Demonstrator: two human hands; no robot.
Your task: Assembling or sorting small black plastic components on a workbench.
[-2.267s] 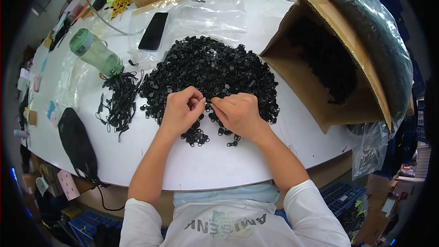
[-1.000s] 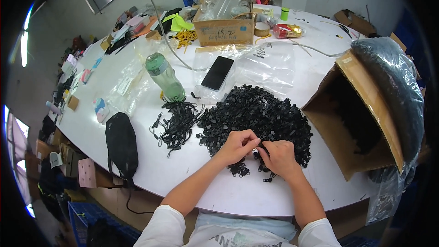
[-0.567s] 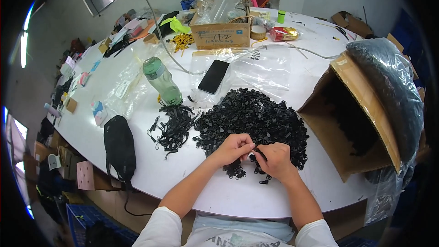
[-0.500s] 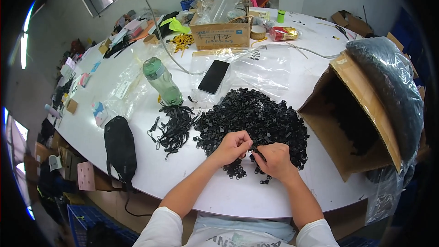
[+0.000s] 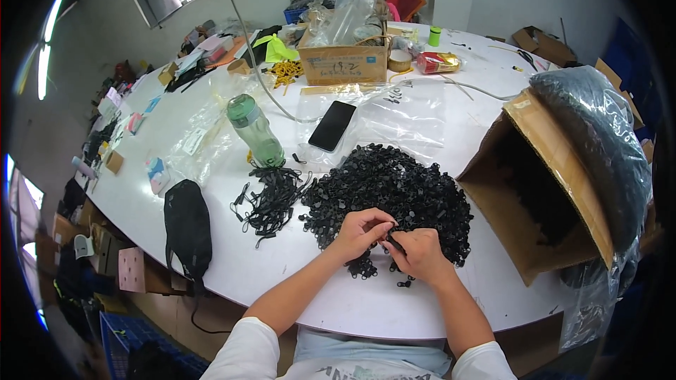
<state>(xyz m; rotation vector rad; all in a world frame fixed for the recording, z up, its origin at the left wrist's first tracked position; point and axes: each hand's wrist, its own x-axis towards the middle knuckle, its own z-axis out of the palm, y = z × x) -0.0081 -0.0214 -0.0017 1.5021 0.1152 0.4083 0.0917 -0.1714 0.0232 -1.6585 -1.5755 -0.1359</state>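
My left hand [image 5: 360, 234] and my right hand [image 5: 418, 252] meet over the near edge of a heap of small black parts with ringed ends [image 5: 394, 176], which look like zipper sliders. Thumb and fingers of both hands are pinched together. Between them shows a small black piece [image 5: 396, 242], lying along the right thumb and forefinger; its exact shape is mostly hidden by the fingers. To the left of the heap lies a smaller tangle of black looped cord zipper pulls [image 5: 271, 200]. A few loose parts [image 5: 404, 283] lie below my right hand.
A green water bottle [image 5: 255, 134] and a phone [image 5: 332, 126] stand beyond the piles. On the right, a tipped cardboard box [image 5: 486, 218] faces the heap, with a plastic-wrapped bundle [image 5: 598, 134] behind it. A black pouch [image 5: 187, 225] lies left. Another carton [image 5: 345, 65] sits at the back.
The view has tilted slightly, so the scene sits a little lower. My hands stay together over the heap; the fingers have shifted, and more of the black piece shows at my right hand.
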